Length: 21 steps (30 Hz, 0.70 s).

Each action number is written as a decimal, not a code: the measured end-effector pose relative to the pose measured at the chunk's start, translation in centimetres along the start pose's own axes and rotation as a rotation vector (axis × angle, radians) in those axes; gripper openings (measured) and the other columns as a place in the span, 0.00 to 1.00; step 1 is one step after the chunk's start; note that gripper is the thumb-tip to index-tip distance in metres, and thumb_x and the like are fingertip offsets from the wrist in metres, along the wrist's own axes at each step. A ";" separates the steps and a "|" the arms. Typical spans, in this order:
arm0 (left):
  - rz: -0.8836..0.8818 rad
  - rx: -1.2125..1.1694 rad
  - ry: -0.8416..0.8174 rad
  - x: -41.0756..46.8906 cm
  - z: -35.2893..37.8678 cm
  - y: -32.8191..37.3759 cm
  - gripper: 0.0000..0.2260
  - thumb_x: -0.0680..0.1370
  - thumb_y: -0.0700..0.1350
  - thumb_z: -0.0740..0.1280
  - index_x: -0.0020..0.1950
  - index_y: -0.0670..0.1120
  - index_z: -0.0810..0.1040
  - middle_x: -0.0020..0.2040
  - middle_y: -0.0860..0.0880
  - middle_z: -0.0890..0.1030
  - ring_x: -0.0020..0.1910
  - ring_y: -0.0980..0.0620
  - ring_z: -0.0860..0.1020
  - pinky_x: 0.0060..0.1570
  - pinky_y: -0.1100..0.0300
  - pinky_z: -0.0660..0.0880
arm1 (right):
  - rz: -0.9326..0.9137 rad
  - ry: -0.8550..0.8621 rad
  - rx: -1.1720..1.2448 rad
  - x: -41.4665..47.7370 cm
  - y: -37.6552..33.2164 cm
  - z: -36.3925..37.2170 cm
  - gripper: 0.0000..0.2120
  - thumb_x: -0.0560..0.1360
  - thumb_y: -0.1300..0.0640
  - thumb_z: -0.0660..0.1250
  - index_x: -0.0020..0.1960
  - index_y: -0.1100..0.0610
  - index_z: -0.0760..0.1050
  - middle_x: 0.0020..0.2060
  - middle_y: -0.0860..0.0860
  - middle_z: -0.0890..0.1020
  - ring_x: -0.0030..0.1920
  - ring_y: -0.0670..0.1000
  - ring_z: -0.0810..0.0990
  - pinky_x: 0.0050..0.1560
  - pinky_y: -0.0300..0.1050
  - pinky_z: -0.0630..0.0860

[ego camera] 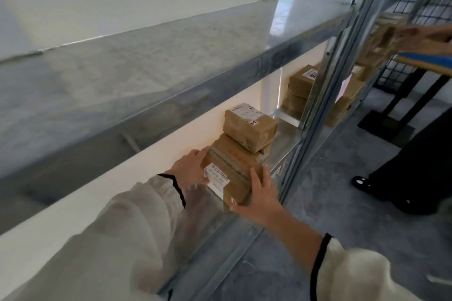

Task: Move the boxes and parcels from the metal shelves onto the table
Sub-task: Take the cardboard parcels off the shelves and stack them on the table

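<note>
A stack of brown taped parcels stands on the lower metal shelf (281, 151). The bottom parcel (232, 173) carries a white label facing me. My left hand (192, 168) presses its left side and my right hand (260, 193) grips its right front corner. A smaller labelled parcel (249, 129) rests on top of the stack. More brown parcels (302, 80) sit further along the same shelf, behind an upright post.
The upper shelf (146, 61) runs just above my arms. An upright shelf post (315, 95) stands right of the stack. At the right, another person's hand (413, 36) holds parcels, near a blue-edged table (425, 60) with black legs. A shoe (362, 182) rests on the grey floor.
</note>
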<state>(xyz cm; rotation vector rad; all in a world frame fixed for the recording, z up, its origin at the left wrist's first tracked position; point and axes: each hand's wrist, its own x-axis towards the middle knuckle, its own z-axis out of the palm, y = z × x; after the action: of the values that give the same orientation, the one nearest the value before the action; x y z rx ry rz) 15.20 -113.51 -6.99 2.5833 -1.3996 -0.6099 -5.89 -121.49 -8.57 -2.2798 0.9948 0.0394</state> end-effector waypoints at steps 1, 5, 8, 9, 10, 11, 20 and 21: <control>0.007 -0.019 0.011 0.1 0.1 0.0 0.46 0.69 0.49 0.76 0.77 0.53 0.49 0.67 0.45 0.67 0.62 0.43 0.72 0.59 0.50 0.72 | -0.011 0.022 -0.003 0.3 0.2 0.2 0.56 0.66 0.38 0.72 0.77 0.52 0.36 0.74 0.50 0.31 0.76 0.55 0.37 0.74 0.51 0.46; 0.009 -0.097 0.044 -0.1 0.2 -0.1 0.43 0.69 0.46 0.76 0.77 0.52 0.52 0.61 0.45 0.70 0.58 0.45 0.74 0.57 0.53 0.72 | -0.109 0.053 0.019 1.3 1.2 -0.3 0.52 0.66 0.41 0.73 0.77 0.52 0.45 0.75 0.50 0.36 0.76 0.54 0.41 0.74 0.47 0.46; -0.022 -0.139 0.083 -1.3 0.5 -0.5 0.42 0.70 0.46 0.75 0.77 0.51 0.54 0.60 0.44 0.70 0.59 0.45 0.74 0.57 0.55 0.71 | -0.195 -0.006 -0.033 1.9 1.4 -1.0 0.49 0.68 0.43 0.73 0.77 0.51 0.48 0.76 0.50 0.38 0.76 0.53 0.40 0.74 0.46 0.44; -0.041 -0.151 0.099 -1.9 0.5 -0.8 0.41 0.70 0.46 0.75 0.77 0.50 0.54 0.61 0.44 0.70 0.59 0.45 0.73 0.57 0.56 0.71 | -0.220 -0.032 -0.036 2.1 1.3 -1.2 0.48 0.68 0.44 0.73 0.77 0.51 0.48 0.76 0.49 0.38 0.76 0.52 0.41 0.74 0.47 0.44; -0.059 -0.161 0.115 -2.6 0.5 -1.0 0.41 0.71 0.46 0.74 0.77 0.50 0.54 0.61 0.44 0.70 0.59 0.45 0.73 0.57 0.56 0.71 | -0.246 -0.061 -0.035 2.2 1.1 -1.4 0.48 0.68 0.44 0.73 0.77 0.51 0.47 0.76 0.48 0.38 0.77 0.52 0.41 0.75 0.47 0.45; -0.080 -0.173 0.134 -3.5 0.5 -1.2 0.40 0.71 0.46 0.74 0.77 0.50 0.54 0.62 0.44 0.70 0.59 0.45 0.73 0.57 0.56 0.70 | -0.275 -0.088 -0.035 2.2 0.9 -1.6 0.48 0.68 0.44 0.73 0.77 0.50 0.47 0.76 0.47 0.38 0.77 0.51 0.42 0.75 0.45 0.45; -0.288 -0.259 0.389 -14.3 -1.1 -3.0 0.35 0.72 0.46 0.74 0.75 0.51 0.60 0.61 0.46 0.74 0.60 0.47 0.73 0.59 0.56 0.69 | -0.696 -0.182 -0.140 1.9 -4.4 -3.8 0.42 0.68 0.44 0.73 0.75 0.51 0.57 0.77 0.47 0.46 0.76 0.48 0.52 0.68 0.35 0.51; -0.331 -0.262 0.416 -15.8 -1.1 -3.2 0.36 0.72 0.47 0.74 0.75 0.51 0.60 0.60 0.46 0.74 0.60 0.47 0.72 0.58 0.57 0.68 | -0.743 -0.203 -0.138 1.6 -5.2 -3.7 0.42 0.68 0.44 0.73 0.75 0.51 0.57 0.77 0.47 0.46 0.76 0.47 0.52 0.68 0.34 0.51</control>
<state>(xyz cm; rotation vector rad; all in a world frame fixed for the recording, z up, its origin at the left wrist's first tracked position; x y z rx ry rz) 10.42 -98.74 -2.51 2.5431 -0.7233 -0.2444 -2.10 -121.96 -3.20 -2.5706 0.0081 0.0239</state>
